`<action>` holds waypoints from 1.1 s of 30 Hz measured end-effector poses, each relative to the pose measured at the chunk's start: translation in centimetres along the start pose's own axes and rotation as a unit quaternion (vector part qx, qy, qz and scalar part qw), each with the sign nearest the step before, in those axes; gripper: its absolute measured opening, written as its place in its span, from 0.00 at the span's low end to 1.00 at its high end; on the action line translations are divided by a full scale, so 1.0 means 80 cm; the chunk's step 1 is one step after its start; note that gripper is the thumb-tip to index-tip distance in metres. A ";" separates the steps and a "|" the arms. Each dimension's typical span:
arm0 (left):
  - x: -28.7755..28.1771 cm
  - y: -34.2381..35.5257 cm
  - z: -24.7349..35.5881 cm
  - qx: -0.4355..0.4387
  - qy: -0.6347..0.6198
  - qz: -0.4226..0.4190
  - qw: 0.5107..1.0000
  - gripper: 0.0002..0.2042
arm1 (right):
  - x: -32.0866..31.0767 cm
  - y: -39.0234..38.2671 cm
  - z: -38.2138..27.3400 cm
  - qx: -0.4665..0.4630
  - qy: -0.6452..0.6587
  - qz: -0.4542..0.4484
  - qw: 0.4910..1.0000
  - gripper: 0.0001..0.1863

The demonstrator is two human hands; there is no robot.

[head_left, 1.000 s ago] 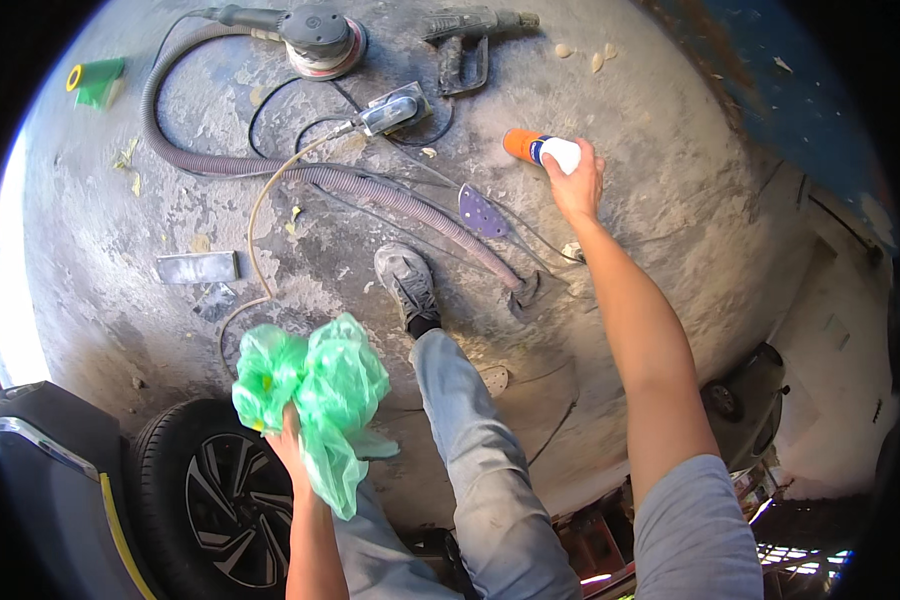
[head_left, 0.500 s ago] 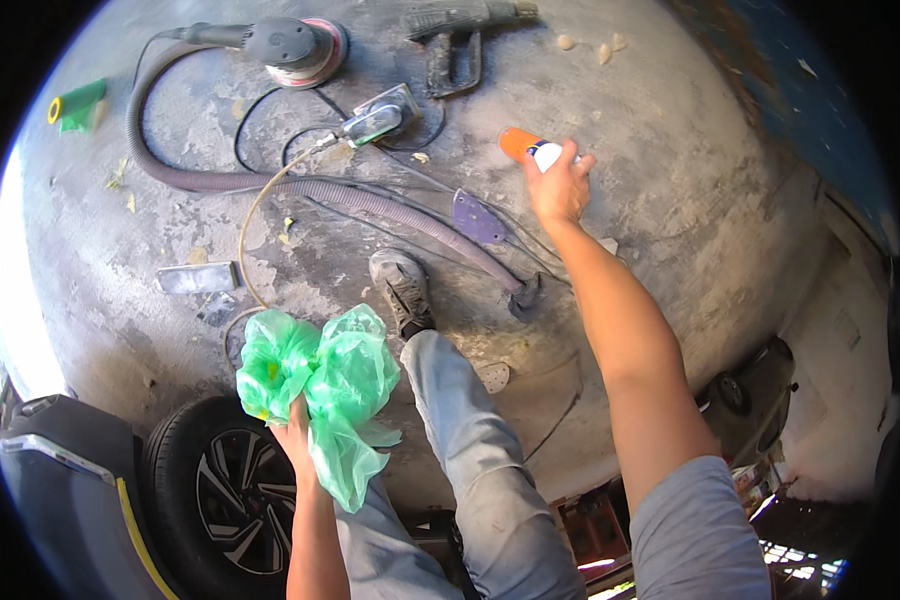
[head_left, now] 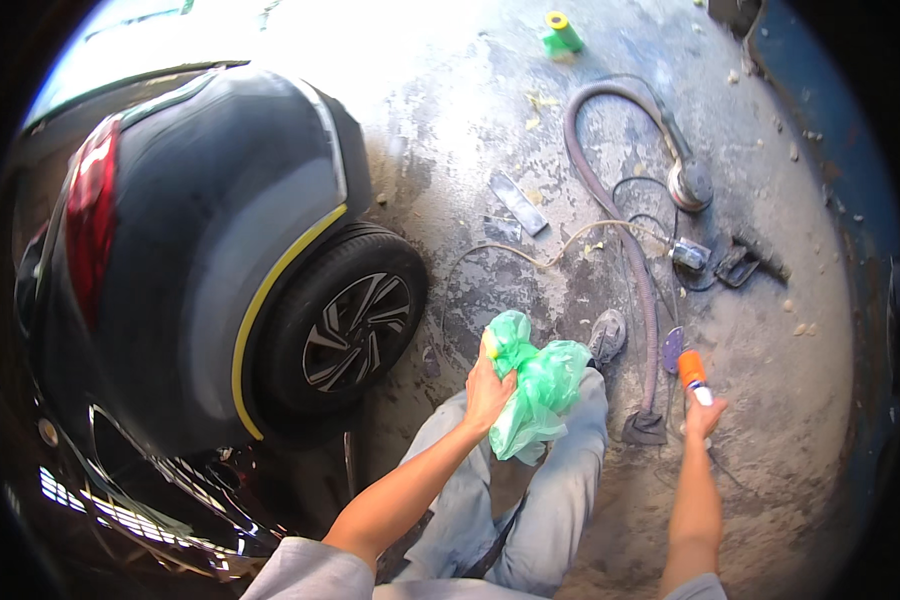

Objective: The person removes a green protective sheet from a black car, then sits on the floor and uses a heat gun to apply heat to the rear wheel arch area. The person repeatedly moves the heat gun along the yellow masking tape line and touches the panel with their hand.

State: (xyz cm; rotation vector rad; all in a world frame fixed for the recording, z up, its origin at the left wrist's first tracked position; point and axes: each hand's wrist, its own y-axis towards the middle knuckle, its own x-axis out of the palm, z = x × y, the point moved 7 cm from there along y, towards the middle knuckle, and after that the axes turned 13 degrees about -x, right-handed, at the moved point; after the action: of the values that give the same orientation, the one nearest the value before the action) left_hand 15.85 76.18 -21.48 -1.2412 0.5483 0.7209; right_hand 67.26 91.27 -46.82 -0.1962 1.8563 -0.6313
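Gripping is done by both hands, 2 of 2. By the L hand (head_left: 490, 395), fingers closed, 1 crumpled bunch of thin green plastic (head_left: 552, 378) is held over the lap; a bit of yellow is seen at its upper L edge. By the R hand (head_left: 705, 417), closed round the white end, 1 orange-and-white container (head_left: 691, 370) is held, orange end pointed away from the body. Whether it's touching the floor (head_left: 770, 400) can't be told.

Just beside its orange end, 1 purple pad (head_left: 673, 348) w/ holes is seen. Btwn the hands, 2 legs in light jeans (head_left: 570, 500) are shown, but only 1 grey shoe (head_left: 608, 335).

Next out: 1 ribbed hose (head_left: 637, 265) is seen, curved at the top, its lower end met by 1 dark cloth-like piece (head_left: 644, 428). R of the hose, 3 tools are counted: 1 round-headed sander (head_left: 691, 186), 1 metallic block-shaped tool (head_left: 689, 254) and, just beside that, 1 dark tool w/ looped grip (head_left: 737, 267). By 1 thin tan line (head_left: 580, 232) the hose is crossed & the block-shaped tool is reached.

L of the hose, 1 long grey block (head_left: 519, 204) is seen. At the far edge, 1 green roll w/ yellow core (head_left: 564, 34) is placed.

On the L, much of the view is filled by 1 dark car (head_left: 210, 240); 1 wheel (head_left: 358, 330), 1 red tail light (head_left: 92, 205) & 1 yellow strip (head_left: 253, 335) along the arch are shown.
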 end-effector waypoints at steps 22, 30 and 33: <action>-0.149 -0.388 -0.342 0.010 -0.400 0.151 0.904 0.13 | -0.425 -0.444 0.276 -0.111 -0.074 -0.024 0.991 0.40; -0.086 -0.541 -0.515 -0.131 -0.661 -0.154 0.722 0.35 | -0.520 -0.608 0.565 0.023 -0.112 -0.031 0.993 0.41; -0.048 -0.563 -0.504 -0.069 -0.652 -0.193 0.730 0.32 | -0.529 -0.641 0.671 0.087 -0.085 -0.036 0.992 0.46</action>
State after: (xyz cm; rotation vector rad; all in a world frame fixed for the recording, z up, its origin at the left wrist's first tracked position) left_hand 47.32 29.26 0.42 -0.6542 -0.9302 1.0694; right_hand 123.69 48.42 1.01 -0.1958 1.6268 -0.7983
